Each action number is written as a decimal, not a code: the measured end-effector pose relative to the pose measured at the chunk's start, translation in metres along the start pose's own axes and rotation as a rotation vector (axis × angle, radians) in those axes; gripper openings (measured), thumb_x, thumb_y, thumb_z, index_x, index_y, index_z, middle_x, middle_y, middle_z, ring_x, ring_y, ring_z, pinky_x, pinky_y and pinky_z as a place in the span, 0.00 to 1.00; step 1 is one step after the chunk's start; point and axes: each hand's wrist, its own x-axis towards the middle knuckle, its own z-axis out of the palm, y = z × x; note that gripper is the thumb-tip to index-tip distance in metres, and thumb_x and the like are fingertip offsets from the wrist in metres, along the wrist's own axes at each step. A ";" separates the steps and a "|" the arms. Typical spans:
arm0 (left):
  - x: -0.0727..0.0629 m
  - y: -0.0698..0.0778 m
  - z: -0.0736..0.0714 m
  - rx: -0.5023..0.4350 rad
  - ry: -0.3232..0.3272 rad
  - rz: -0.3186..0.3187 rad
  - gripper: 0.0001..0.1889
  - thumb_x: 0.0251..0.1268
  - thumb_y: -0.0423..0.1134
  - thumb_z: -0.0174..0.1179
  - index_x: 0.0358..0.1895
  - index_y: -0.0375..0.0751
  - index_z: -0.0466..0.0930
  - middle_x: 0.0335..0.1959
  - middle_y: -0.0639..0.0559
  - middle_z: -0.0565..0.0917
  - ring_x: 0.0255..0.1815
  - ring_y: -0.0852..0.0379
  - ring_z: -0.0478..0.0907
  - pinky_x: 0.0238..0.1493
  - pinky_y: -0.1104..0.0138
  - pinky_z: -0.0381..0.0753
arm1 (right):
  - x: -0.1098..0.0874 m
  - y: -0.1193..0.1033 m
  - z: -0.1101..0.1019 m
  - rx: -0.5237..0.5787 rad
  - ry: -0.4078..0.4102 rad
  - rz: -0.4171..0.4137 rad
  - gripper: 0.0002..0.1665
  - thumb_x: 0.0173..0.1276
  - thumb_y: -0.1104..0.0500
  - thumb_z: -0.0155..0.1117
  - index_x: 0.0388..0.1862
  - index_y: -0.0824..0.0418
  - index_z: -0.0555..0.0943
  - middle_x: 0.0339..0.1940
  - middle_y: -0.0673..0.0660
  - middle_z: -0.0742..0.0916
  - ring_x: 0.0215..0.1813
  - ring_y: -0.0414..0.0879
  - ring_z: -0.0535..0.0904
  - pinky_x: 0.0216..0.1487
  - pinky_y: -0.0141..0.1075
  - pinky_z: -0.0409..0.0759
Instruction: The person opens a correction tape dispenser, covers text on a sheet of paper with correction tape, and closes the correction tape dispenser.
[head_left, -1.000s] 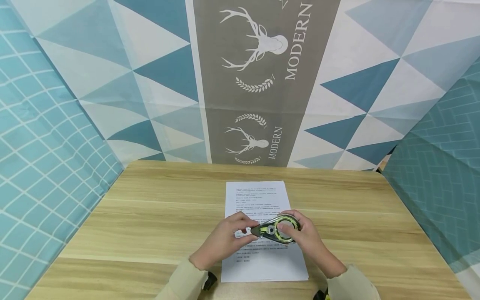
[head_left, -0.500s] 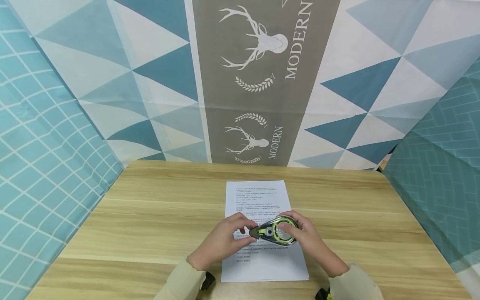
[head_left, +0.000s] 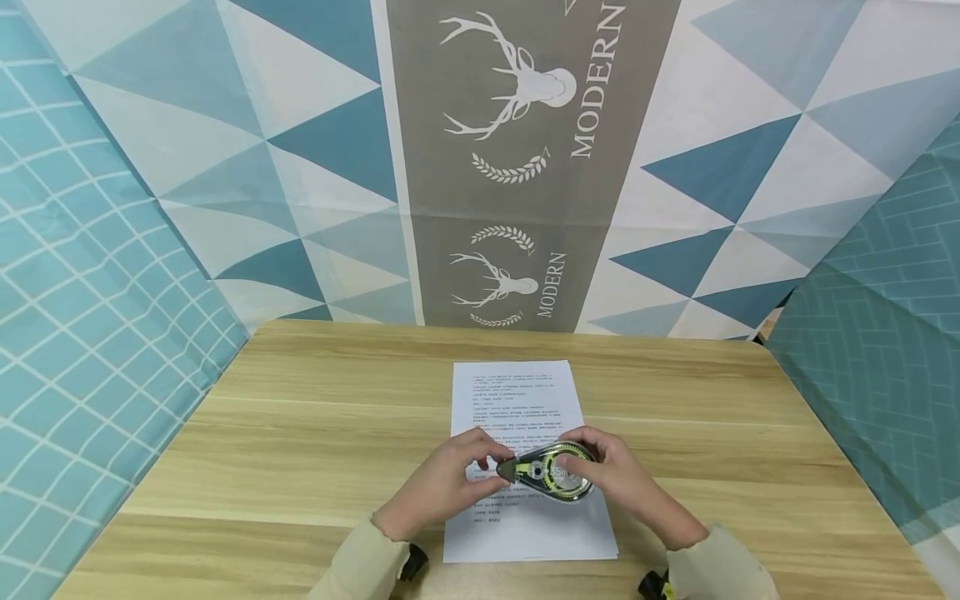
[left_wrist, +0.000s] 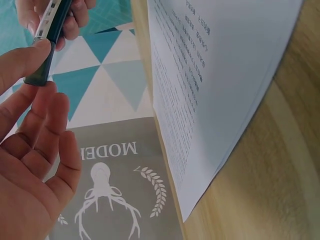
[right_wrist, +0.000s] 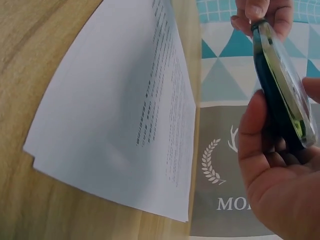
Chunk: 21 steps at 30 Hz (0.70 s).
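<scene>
A correction tape dispenser [head_left: 558, 472], with a clear teardrop case and yellow-green gears inside, is held above the printed sheets [head_left: 517, 392]. My right hand [head_left: 618, 471] grips its round end, thumb on top and fingers underneath. In the right wrist view the dispenser [right_wrist: 280, 85] appears edge-on, its narrow end pointing at the other hand. With thumb and a finger my left hand [head_left: 450, 479] pinches the dark cap [head_left: 507, 470] on that narrow end. Its other fingers are loosely bent, as the left wrist view shows around the cap [left_wrist: 39, 75].
The sheets lie in a slightly uneven stack on a wooden table [head_left: 315, 433]. Behind the table hangs a patterned cloth [head_left: 510, 208] with deer heads and triangles. Blue-green cloths [head_left: 82, 317] flank both sides. Dark wrist straps [head_left: 414, 562] show at the sleeves.
The dispenser has tilted a little, its round end coming slightly nearer to me. My right hand has shifted slightly down and to the right; the left stays almost in place, still pinching the cap.
</scene>
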 end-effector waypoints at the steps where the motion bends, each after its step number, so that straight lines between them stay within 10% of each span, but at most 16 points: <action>1: 0.000 0.000 0.000 0.000 -0.005 -0.004 0.13 0.54 0.40 0.67 0.45 0.48 0.82 0.38 0.60 0.80 0.36 0.64 0.75 0.40 0.68 0.80 | 0.000 0.000 -0.001 -0.010 -0.010 -0.007 0.20 0.64 0.57 0.61 0.49 0.71 0.76 0.43 0.63 0.82 0.38 0.37 0.76 0.38 0.28 0.78; 11: -0.001 0.000 0.000 0.008 -0.019 0.008 0.15 0.58 0.42 0.64 0.49 0.46 0.80 0.41 0.59 0.80 0.40 0.59 0.77 0.45 0.67 0.80 | -0.001 0.000 -0.004 0.007 -0.086 0.016 0.22 0.67 0.56 0.58 0.53 0.71 0.75 0.48 0.64 0.82 0.41 0.39 0.77 0.39 0.29 0.78; 21: -0.001 -0.003 -0.001 0.116 -0.117 -0.089 0.29 0.60 0.55 0.60 0.63 0.46 0.70 0.63 0.50 0.74 0.68 0.51 0.66 0.67 0.55 0.68 | -0.005 0.004 -0.012 0.098 -0.040 0.033 0.25 0.69 0.57 0.53 0.57 0.75 0.71 0.46 0.64 0.81 0.40 0.38 0.79 0.40 0.30 0.80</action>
